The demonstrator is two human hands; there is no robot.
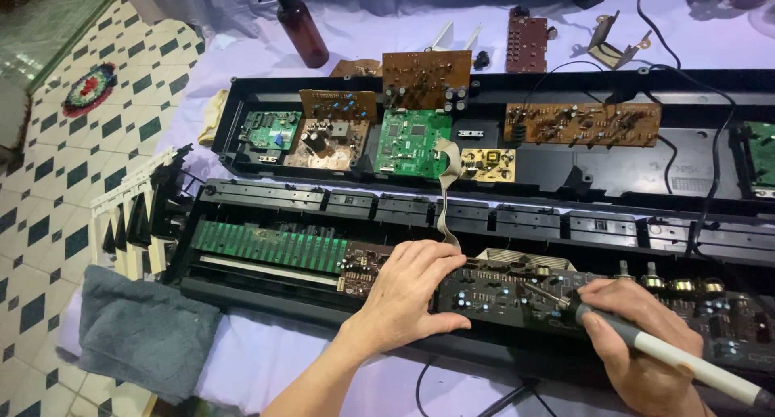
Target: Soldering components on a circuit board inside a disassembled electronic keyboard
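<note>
1. Head view: a person works over an opened electronic keyboard (484, 191) laid across a bench (266, 360) covered in pale cloth, its black case split into a rear half and a front half.

2. The left hand (408, 292) rests flat on the near left end of a dark circuit board (517, 292) in the front half, fingers spread wide and thumb pressed along the board's front edge, closed on nothing.

3. The right hand (638, 344) has a narrow pencil-style grip closed around a soldering iron (646, 344), grey handle running off toward the lower right, its metal tip angled down to the board near its middle.

4. By the look of it, the board is thin, light and stiff but fragile, studded with small parts and a row of knobs (678, 284) to the right; it is best taken by its bare edges, not by the parts.

5. The iron seems light and rigid; its handle is the only safe hold, as the tip is probably hot.

6. A grey ribbon cable (446, 199) runs from the front half, just behind the left hand, up to a green board (413, 142) in the rear half, and would limit how far the dark board could be lifted.

7. Around them: brown boards (581, 122) in the rear half, a brown spray bottle (300, 25) behind, a grey towel (141, 328) at the bench's near left corner, and loose black-and-white keys (133, 215) at the left.
</note>
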